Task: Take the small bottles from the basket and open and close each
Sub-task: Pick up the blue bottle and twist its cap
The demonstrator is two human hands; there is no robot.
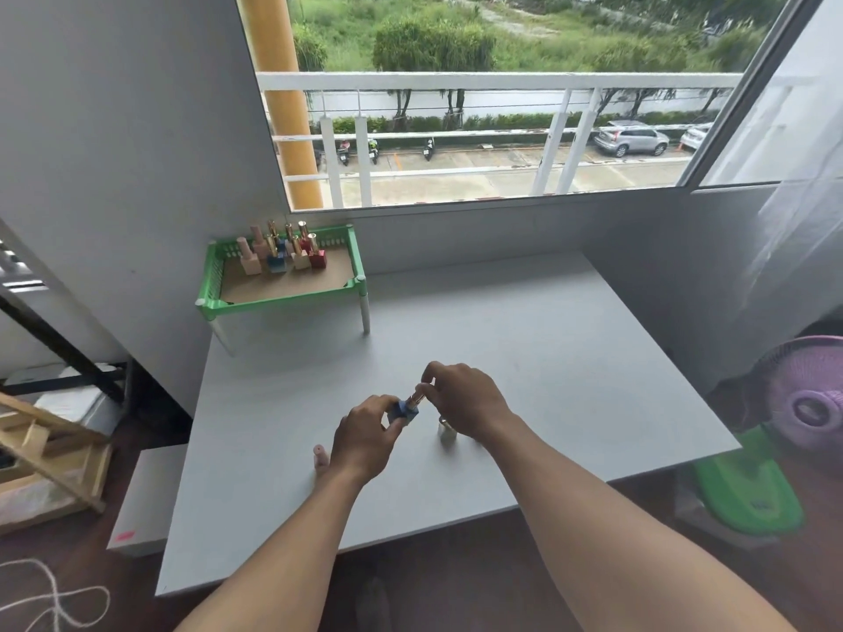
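Above the middle of the grey table I hold a small blue bottle, tilted to the right. My left hand grips its square body. My right hand pinches its gold cap. A pink bottle stands on the table left of my left wrist. A pale bottle stands under my right hand, partly hidden. The green basket on white legs at the back left holds several more small bottles with gold or pink caps.
A wall runs along the table's left side and a window ledge along the back. A purple fan and a green object sit off the table's right edge. Wooden frames and a grey box lie on the floor to the left.
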